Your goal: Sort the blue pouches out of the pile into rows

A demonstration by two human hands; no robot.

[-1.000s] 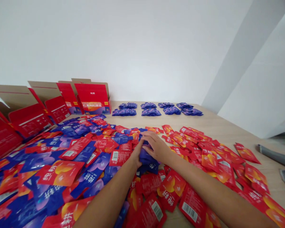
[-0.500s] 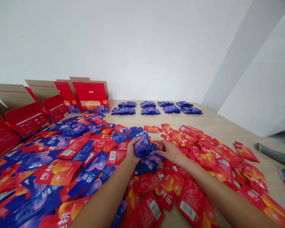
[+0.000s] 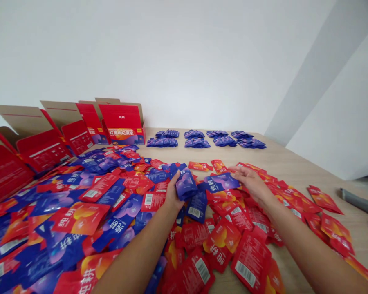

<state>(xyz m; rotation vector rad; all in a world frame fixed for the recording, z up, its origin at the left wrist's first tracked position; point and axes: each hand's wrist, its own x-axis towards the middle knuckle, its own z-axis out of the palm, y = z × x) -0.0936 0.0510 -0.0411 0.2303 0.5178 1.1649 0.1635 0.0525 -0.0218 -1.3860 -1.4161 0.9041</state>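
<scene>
Several blue pouches [image 3: 186, 185] are gathered in my left hand [image 3: 173, 191], which is closed round their left side near the middle of the table. To the right, my right hand [image 3: 248, 179] pinches one end of a single blue pouch [image 3: 222, 182], stretched out flat toward the left hand. Below and between the hands, another blue pouch [image 3: 196, 206] lies with its barcode up on top of red pouches [image 3: 222, 245]. How many pouches the left hand holds is hidden.
Mixed red and blue pouches [image 3: 79, 216] cover the table's left side. Red pouches [image 3: 294, 200] spread to the right. Open red cartons [image 3: 122, 122] stand at the back left. Neat stacks of blue pouches [image 3: 198, 143] sit along the back near the wall. A grey object [image 3: 358, 202] is at far right.
My right hand has moved to the right, drawing a blue pouch away from the others. My left hand still grips its pouches. The view has shifted slightly.
</scene>
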